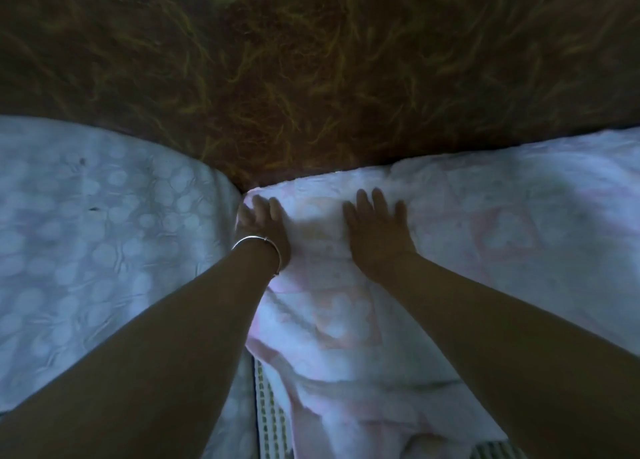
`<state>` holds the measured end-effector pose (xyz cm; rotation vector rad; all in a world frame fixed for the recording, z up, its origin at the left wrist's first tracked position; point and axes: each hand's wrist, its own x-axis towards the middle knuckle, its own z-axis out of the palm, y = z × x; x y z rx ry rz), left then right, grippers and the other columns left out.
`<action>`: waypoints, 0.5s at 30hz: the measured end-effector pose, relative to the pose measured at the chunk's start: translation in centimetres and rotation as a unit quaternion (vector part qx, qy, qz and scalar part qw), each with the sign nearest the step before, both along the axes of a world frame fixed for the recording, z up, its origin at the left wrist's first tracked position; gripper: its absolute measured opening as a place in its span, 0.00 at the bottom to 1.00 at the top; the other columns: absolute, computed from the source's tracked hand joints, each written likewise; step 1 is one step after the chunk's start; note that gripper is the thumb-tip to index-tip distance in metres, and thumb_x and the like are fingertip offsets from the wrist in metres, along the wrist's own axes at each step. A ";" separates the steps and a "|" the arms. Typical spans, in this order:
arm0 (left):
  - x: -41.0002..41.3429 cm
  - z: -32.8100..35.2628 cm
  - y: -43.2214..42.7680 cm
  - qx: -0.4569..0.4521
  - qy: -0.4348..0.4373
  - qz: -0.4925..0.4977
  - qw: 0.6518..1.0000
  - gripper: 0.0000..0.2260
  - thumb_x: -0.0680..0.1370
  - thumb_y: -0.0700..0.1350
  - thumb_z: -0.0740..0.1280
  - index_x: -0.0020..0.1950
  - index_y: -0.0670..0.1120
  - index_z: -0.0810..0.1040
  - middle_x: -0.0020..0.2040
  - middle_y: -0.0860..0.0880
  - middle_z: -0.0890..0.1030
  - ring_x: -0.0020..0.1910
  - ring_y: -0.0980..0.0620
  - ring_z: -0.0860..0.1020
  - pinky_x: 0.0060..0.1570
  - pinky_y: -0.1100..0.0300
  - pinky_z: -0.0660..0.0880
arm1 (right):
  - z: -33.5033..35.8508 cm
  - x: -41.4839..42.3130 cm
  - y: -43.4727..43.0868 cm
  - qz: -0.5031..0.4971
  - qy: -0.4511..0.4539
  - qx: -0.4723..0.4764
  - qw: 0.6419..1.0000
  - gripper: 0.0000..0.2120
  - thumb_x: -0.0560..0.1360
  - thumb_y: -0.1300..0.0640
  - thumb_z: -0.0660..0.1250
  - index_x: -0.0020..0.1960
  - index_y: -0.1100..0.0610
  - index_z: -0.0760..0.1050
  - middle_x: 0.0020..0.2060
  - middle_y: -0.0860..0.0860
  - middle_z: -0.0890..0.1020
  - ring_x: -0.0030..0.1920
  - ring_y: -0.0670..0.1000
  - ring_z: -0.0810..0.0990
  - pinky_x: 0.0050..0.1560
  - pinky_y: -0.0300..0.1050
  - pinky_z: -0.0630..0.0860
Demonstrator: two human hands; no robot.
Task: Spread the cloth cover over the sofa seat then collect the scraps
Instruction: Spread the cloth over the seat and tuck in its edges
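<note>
A pale pink-and-white cloth cover (485, 236) with square heart patterns lies over the right sofa seat. My left hand (263, 226), with a silver bangle at the wrist, rests flat at the cover's back left corner, fingers spread near the gap between seats. My right hand (377, 230) presses flat on the cover a little to the right, fingers apart. Neither hand holds anything. No scraps are visible.
A white cover with round blotch patterns (104, 233) lies over the left seat. The brown, yellow-streaked sofa backrest (311, 60) fills the top. A striped seat fabric (272, 420) shows in the gap at the bottom. The view is dim and blurred.
</note>
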<state>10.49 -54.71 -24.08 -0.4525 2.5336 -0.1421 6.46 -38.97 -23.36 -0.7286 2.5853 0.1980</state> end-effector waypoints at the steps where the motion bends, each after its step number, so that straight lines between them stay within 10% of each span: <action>1: 0.8 0.8 1.0 -0.007 -0.018 -0.014 1.000 0.33 0.79 0.43 0.57 0.76 0.35 0.40 0.76 0.35 0.45 0.76 0.36 0.44 0.77 0.49 0.47 | 0.4 0.8 0.8 -0.006 -0.021 -0.015 1.000 0.27 0.81 0.58 0.49 0.78 0.55 0.46 0.78 0.56 0.45 0.78 0.60 0.43 0.74 0.65 0.47; 15: 9.5 4.5 13.3 0.185 0.027 0.051 0.981 0.20 0.79 0.44 0.60 0.70 0.42 0.63 0.66 0.40 0.67 0.65 0.39 0.69 0.64 0.51 0.68 | 3.9 6.9 11.3 0.096 -0.091 -0.061 0.989 0.19 0.78 0.60 0.56 0.68 0.55 0.70 0.67 0.55 0.69 0.69 0.58 0.64 0.64 0.51 0.68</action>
